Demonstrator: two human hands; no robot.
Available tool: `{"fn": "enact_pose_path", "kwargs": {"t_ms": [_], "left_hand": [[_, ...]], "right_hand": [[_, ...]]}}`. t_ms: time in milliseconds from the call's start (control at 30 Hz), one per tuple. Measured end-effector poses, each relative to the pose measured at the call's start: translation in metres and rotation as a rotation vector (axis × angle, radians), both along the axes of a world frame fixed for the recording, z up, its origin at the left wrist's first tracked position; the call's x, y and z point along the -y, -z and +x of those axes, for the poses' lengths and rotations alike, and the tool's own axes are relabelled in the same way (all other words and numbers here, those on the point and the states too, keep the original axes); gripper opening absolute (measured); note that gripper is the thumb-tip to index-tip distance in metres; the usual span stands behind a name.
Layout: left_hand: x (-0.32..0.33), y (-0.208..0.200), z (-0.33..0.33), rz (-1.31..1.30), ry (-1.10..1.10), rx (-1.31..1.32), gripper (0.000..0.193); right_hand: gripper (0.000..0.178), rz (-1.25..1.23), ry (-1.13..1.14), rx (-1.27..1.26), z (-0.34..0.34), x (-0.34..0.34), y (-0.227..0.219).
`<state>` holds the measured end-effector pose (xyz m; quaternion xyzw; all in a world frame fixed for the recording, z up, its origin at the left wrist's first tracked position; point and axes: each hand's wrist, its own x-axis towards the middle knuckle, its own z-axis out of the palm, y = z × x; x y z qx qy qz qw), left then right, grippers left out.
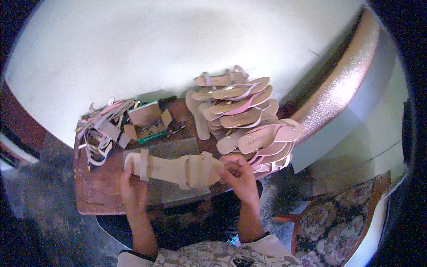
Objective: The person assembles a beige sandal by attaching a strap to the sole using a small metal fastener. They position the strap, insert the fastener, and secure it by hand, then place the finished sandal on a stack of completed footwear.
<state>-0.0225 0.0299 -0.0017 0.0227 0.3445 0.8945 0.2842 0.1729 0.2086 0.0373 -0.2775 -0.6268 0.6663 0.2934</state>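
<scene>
A beige strapped sandal (171, 169) is held level between my two hands, sole lengthwise from left to right. At its heel end, on the left, my left hand (133, 184) grips the edge next to the heel strap. My right hand (239, 174) is closed on the tip of the toe end, with its fingers curled. Two bands cross the sandal's front part, with a small shiny fitting on the strap. Below the sandal lies a grey flat sheet (175, 196) on the brown wooden table (100, 191).
A pile of beige and pink sandals (249, 113) rises at the table's right. Loose straps (100, 129) lie heaped at the left, beside an opened cardboard box (147, 118) of small metal parts and a green tool (152, 137). A shiny rose-gold roll (340, 84) leans at the right, near a floral-patterned chair (336, 227).
</scene>
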Motion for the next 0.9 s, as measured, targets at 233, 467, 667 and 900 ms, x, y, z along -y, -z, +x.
{"fn": "enact_pose_path", "kwargs": {"t_ms": [233, 467, 667, 900], "left_hand": [[-0.016, 0.005, 0.007, -0.25, 0.173, -0.209, 0.022], [-0.081, -0.05, 0.025, -0.313, 0.303, -0.609, 0.033], [-0.158, -0.052, 0.036, -0.255, 0.516, -0.771, 0.042], [-0.215, -0.024, 0.04, -0.222, 0.592, -0.855, 0.038]], "right_hand": [[0.017, 0.249, 0.219, -0.011, 0.032, -0.042, -0.031], [0.012, 0.601, 0.417, 0.122, 0.046, -0.118, -0.078], [0.018, 0.695, 0.441, 0.261, 0.065, -0.204, -0.098], [0.023, 0.727, 0.474, 0.398, 0.077, -0.259, -0.076]]}}
